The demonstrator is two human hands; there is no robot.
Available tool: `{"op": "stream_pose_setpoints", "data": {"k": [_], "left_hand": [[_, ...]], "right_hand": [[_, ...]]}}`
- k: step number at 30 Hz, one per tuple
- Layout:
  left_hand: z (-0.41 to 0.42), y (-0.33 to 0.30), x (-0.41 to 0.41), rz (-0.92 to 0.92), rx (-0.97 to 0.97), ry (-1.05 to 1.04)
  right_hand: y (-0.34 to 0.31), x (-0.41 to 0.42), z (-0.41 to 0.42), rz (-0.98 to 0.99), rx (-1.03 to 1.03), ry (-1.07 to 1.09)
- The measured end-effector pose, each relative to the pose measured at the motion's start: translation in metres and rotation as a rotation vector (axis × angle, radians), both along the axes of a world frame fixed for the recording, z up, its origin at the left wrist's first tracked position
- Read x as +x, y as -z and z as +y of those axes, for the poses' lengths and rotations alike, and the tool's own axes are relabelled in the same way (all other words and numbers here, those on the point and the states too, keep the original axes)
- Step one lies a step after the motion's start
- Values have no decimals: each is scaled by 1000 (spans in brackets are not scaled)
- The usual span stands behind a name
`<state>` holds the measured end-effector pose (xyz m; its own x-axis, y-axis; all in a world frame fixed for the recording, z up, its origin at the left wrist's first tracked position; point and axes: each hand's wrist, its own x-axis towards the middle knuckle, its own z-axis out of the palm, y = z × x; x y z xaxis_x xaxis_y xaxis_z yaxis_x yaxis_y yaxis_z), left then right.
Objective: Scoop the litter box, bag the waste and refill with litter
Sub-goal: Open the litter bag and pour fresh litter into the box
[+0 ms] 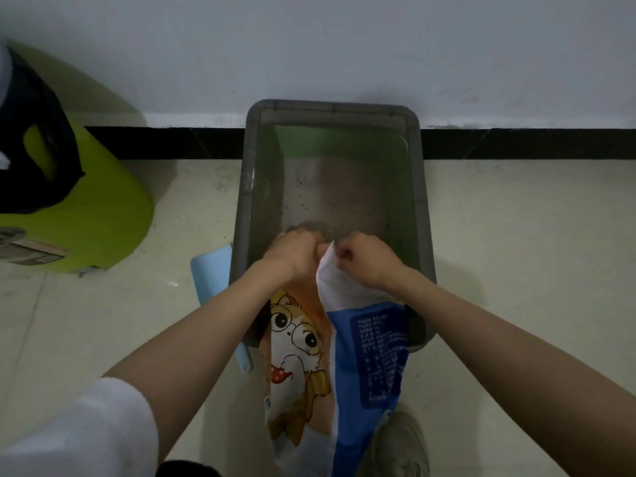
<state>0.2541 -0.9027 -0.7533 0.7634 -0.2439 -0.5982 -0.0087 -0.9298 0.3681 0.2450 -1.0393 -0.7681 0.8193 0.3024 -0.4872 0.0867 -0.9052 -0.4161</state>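
Blue-and-orange litter bag (320,366) leaning over near rim of grey litter box (245,187), top edge pinched by left hand (295,251) and right hand (364,258), fingers curled. Thin litter (337,194) beyond. Pale blue scoop (212,270) left of box; green bin (79,208) farther left.

Pale blue plastic scoop (212,270): right part hidden behind grey rectangular plastic litter box (245,187) wall and left forearm. Printed cartoon-cat litter bag (299,342): mouth concealed by left hand (292,251) and right hand (364,261); lower end cut off by bottom edge. Blue panel text too small to read. Lime-green rounded bin (86,215), possibly lidded, cropped at left edge. Grey shoe (395,442) cut off below.
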Motion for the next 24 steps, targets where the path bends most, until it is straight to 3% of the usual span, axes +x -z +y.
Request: {"op": "stream_pose_setpoints", "data": {"k": [3,7,12,18,24], "left_hand": [[1,-15,-8,-129,20,39],[10,-30,-45,-107,-82,-40],[12,-33,-76,-229,-99,-43],[16,-34,-90,-286,-167,34],[18,-37,-92,-332,-188,78]], "right_hand": [[-17,-3,0,33,-12,-61],[-38,-21,0,211,-36,-165],[-46,-35,-6,239,21,-151],[-40,-33,-9,241,145,142],[-6,-10,6,305,11,539]]}}
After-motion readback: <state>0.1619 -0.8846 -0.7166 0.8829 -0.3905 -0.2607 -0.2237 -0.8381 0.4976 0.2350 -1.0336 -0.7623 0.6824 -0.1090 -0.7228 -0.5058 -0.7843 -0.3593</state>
